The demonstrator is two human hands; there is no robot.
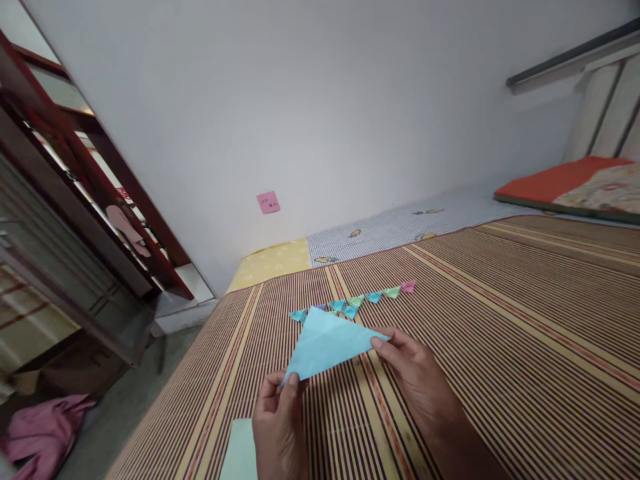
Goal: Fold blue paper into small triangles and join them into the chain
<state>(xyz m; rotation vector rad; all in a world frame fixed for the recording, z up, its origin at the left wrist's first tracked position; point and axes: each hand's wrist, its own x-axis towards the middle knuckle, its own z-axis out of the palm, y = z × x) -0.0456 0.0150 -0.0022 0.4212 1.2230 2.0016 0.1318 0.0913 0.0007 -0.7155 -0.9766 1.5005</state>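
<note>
Left hand [277, 427]: pinches lower corner of blue paper triangle [327, 343].
Right hand [417, 377]: fingertips pinch the triangle's right corner.
Behind: row of small folded pieces [357, 301] on striped mat [500, 347].

Blue paper triangle [327, 343] between both hands

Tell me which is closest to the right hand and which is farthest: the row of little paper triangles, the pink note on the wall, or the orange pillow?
From the right hand:
1. Row of little paper triangles, on the mat just beyond the hand.
2. Pink note, low on the wall, up left.
3. Orange pillow, far right corner.
</note>
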